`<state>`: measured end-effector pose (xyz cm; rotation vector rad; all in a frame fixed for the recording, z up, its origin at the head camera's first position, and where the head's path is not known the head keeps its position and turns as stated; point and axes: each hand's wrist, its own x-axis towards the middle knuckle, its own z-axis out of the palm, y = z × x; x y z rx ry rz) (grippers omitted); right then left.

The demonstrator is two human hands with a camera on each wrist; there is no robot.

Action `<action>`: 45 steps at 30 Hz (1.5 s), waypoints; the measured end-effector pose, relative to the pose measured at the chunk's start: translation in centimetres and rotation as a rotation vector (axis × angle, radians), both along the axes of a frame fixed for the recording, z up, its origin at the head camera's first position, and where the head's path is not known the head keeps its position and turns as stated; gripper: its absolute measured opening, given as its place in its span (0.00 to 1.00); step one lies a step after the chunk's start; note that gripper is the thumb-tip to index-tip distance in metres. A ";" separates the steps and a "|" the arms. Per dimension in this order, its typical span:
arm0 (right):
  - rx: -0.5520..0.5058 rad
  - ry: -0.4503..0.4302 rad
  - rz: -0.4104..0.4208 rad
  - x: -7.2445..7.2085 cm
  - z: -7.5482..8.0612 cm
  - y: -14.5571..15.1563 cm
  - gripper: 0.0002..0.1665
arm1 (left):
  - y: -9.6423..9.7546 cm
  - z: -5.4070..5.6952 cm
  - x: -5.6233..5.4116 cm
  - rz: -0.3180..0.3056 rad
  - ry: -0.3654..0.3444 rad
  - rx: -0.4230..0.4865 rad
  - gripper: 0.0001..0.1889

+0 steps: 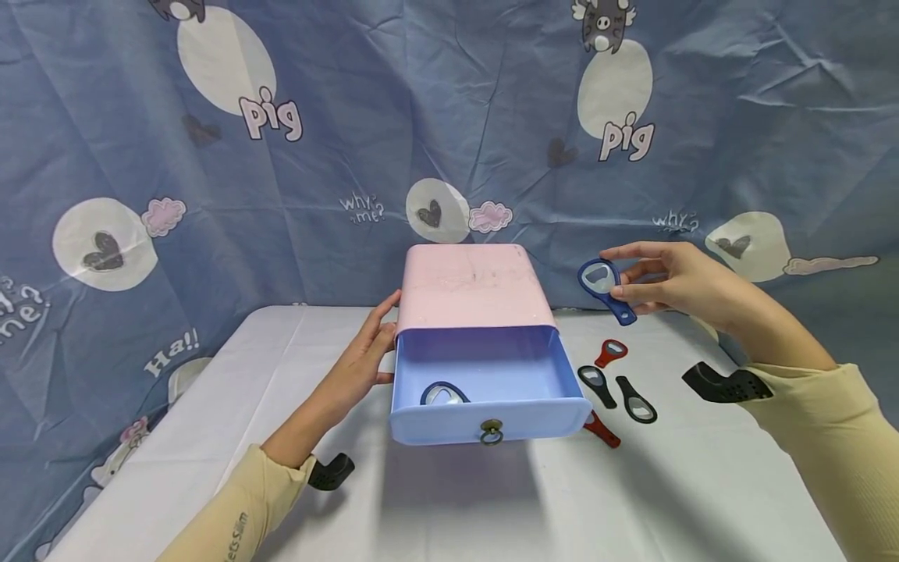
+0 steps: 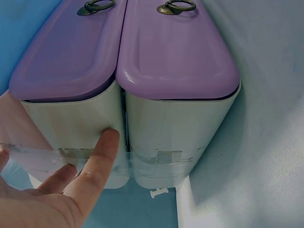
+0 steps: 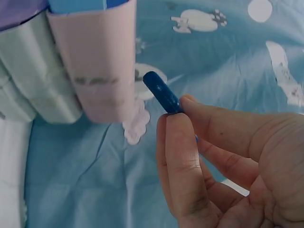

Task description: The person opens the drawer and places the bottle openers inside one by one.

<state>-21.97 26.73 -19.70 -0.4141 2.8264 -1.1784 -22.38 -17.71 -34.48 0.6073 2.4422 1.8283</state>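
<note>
Between my hands stands a drawer box with a pink top point(image 1: 477, 285), its light blue drawer point(image 1: 435, 425) pulled out. Inside the drawer lies a dark-rimmed magnifying glass point(image 1: 444, 393), partly hidden behind the drawer's front. My left hand point(image 1: 361, 363) rests against the box's left side with extended fingers; in the left wrist view a fingertip touches a whitish section with a purple front point(image 2: 178, 52). Right of the box, my right hand point(image 1: 674, 281) pinches a blue magnifying glass point(image 1: 621, 311) between thumb and fingers, raised above the table. The right wrist view shows it edge-on point(image 3: 164, 92).
Right of the drawer, several small magnifying glasses lie on the white table point(image 1: 716, 484): a red one point(image 1: 609, 353), black ones point(image 1: 641, 410) and another red handle point(image 1: 602, 431) partly hidden by the drawer. A blue patterned cloth point(image 1: 337, 156) hangs behind.
</note>
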 end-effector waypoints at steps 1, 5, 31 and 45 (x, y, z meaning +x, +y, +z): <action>0.011 0.004 0.007 0.1 0.2 -0.3 0.40 | 0.0 0.0 0.0 -0.001 0.000 -0.001 0.29; 0.052 0.015 0.032 0.7 0.9 -1.9 0.39 | 0.0 -0.1 0.0 -0.005 0.001 0.001 0.29; 0.108 -0.147 0.336 3.1 2.0 -10.8 0.34 | -0.1 -0.3 -0.2 -0.034 0.019 0.029 0.30; 0.228 -0.165 0.402 2.7 1.0 -13.2 0.29 | -0.1 -0.2 -0.2 -0.034 0.014 0.025 0.30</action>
